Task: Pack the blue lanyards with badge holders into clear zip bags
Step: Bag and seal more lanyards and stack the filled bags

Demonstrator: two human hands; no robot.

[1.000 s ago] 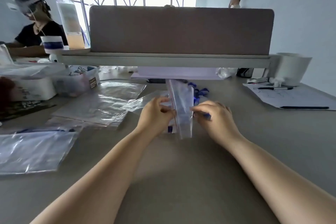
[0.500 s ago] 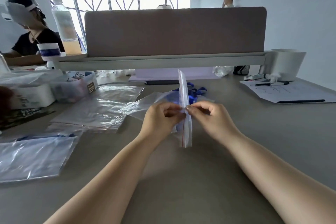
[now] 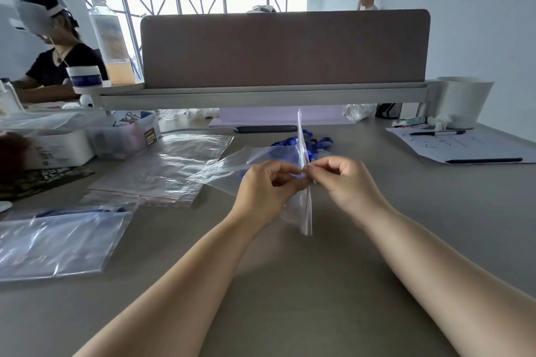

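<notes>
The left hand (image 3: 268, 182) and right hand (image 3: 345, 180) each pinch the zip bag (image 3: 304, 206) at its mouth, held edge-up above the counter (image 3: 319, 284). Thin, slippery film (probably flimsy); grip at the zip strip. Blue lanyards (image 3: 314, 145) lie just behind.

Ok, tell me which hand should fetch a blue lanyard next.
Right hand, probably: the blue lanyards lie just beyond it, and the left hand pinches the zip bag too.

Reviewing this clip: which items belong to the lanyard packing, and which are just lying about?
Job: zip bag pinched by left hand and right hand; blue lanyards; spare zip bags; left-side bag with blue inside.
Lying about: bottle; white cup; paper; black pen; storage box.
</notes>
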